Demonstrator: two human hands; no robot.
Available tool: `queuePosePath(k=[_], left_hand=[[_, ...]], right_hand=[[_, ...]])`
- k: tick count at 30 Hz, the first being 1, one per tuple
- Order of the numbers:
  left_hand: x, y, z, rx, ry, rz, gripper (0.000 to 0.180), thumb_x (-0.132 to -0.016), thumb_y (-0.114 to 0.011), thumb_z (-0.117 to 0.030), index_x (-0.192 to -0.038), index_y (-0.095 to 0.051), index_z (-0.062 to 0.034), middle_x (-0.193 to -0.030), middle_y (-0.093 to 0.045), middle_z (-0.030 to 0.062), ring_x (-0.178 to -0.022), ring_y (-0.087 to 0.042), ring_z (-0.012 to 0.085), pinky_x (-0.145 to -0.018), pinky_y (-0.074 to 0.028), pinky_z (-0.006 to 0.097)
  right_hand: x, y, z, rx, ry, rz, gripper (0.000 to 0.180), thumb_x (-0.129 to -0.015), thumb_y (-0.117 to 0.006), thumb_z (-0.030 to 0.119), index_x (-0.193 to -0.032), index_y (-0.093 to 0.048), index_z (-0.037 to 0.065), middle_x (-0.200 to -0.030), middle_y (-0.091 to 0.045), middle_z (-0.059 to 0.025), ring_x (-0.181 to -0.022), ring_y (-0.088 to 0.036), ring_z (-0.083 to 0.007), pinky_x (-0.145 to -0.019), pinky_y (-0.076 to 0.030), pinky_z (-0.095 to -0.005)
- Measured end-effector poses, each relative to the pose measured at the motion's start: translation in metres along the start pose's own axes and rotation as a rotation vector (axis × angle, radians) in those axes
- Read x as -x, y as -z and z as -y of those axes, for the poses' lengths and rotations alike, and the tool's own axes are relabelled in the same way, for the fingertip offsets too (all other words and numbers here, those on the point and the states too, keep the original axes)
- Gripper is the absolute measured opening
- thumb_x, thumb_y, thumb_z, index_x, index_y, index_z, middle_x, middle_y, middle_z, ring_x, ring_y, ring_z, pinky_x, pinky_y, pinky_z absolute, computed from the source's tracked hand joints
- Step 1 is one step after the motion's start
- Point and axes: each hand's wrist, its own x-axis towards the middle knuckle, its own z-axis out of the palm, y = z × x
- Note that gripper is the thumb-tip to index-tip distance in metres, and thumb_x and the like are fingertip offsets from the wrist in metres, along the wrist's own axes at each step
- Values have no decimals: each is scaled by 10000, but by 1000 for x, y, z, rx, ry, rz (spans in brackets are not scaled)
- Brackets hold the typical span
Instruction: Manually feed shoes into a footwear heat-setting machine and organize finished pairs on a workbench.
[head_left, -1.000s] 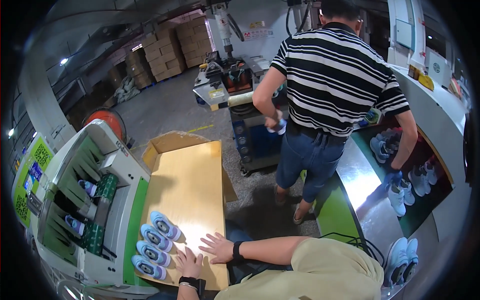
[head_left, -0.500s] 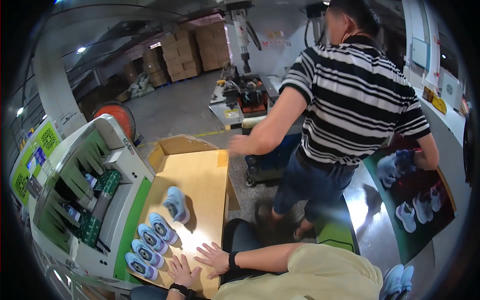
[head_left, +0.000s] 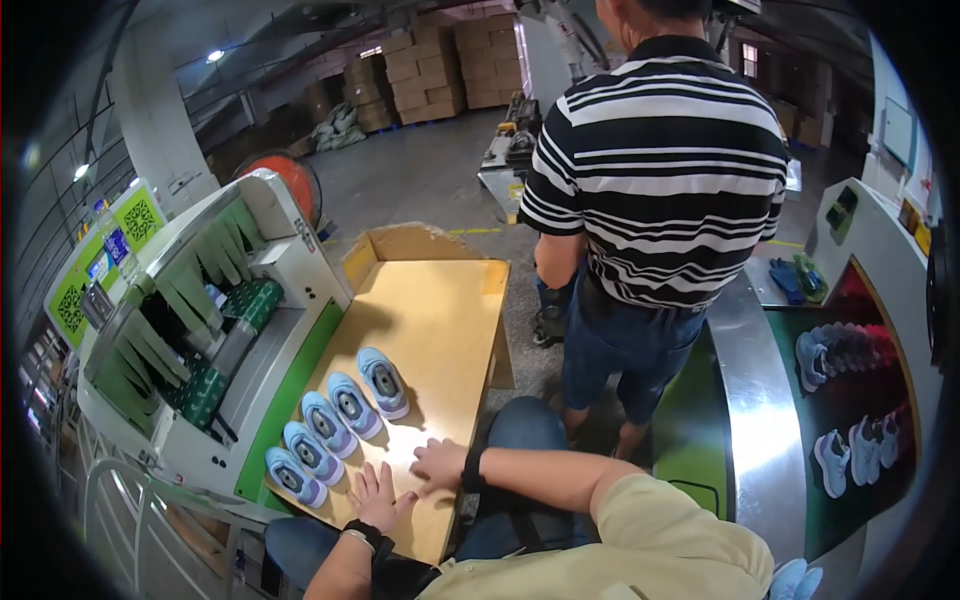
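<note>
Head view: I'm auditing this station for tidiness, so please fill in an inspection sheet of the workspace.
Surface: wooden table, mostly bare, raised rim at the far end.
Job's things: five light blue shoes lined up along the table's left edge, soles down.
Clutter: nothing seen on the table.
Grippers: left hand and right hand rest flat on the table's near end, holding nothing.
Cables: nothing seen.
Surroundings: white and green machine at left; person in striped shirt standing with back turned; more shoes on the conveyor at right; stacked cartons behind.
</note>
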Motion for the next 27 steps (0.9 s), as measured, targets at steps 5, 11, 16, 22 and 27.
queuePosePath(k=[5, 11, 16, 22, 27], left_hand=[[6, 3, -2, 10, -2, -21, 969, -888, -469, -698, -1576, -113, -115, -1629, 18, 236, -1491, 37, 459, -1119, -17, 693], [9, -5, 5, 40, -3, -16, 959, -887, -476, -691, -1574, -134, -116, -1627, 17, 242, -1486, 24, 476, -1103, -6, 713], [15, -6, 2, 59, -9, 4, 958, -883, -487, -682, -1574, -138, -117, -1618, 28, 265, -1481, 35, 488, -1101, 11, 715], [11, -11, 8, 41, -43, -40, 943, -895, -486, -665, -1575, -132, -116, -1616, -3, 269, -1474, 11, 505, -1104, 2, 710], [4, -12, 15, 20, -104, -54, 955, -886, -477, -692, -1577, -124, -135, -1614, -13, 274, -1469, -8, 516, -1086, -18, 736]], right_hand=[[-33, 31, -44, -80, -75, -395, 747, -820, -624, 627, -1426, -481, 214, -1554, -303, -185, -1430, -253, -449, -1122, -173, -678], [-42, 6, -81, 70, -194, -332, 920, -827, -515, 733, -1557, -254, 237, -1623, -141, -198, -1500, -72, -415, -1145, -64, -666], [-27, -6, -80, 85, -149, -237, 997, -826, -508, 753, -1578, -173, 191, -1631, -79, -204, -1502, -38, -420, -1150, -52, -658], [-27, 3, -81, 79, -154, -210, 1020, -808, -546, 742, -1580, -167, 195, -1636, -60, -196, -1504, -27, -415, -1159, -36, -638], [-23, -7, -74, 55, -177, -256, 1001, -832, -528, 731, -1583, -143, 192, -1637, -51, -196, -1503, -19, -423, -1168, -39, -619]])
